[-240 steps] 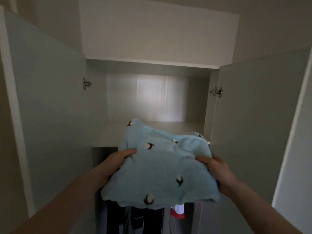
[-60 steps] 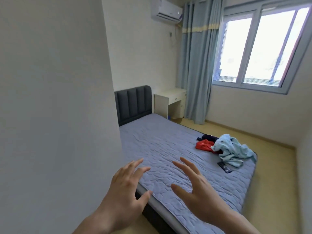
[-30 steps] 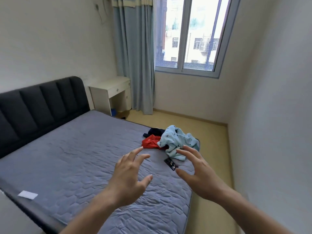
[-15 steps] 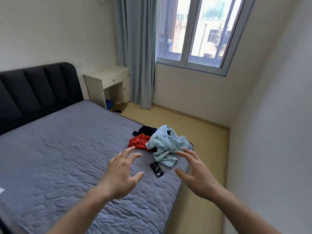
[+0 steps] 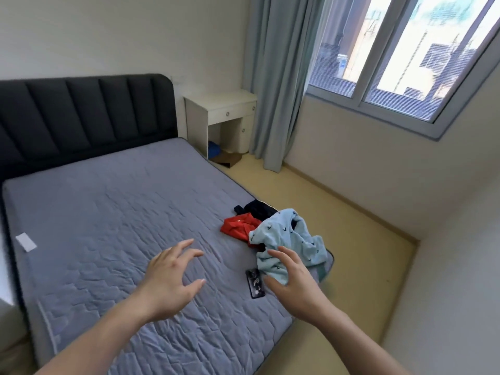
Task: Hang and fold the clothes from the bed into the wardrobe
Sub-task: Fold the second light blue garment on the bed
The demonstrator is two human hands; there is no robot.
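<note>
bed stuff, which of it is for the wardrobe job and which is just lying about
For the job:
light blue garment
red garment
dark garment

Just lying about:
phone
white slip
bedside table

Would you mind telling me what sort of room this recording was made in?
Most likely a small home bedroom: a bed with a dark padded headboard, a white bedside table beside it, and a curtained window.
</note>
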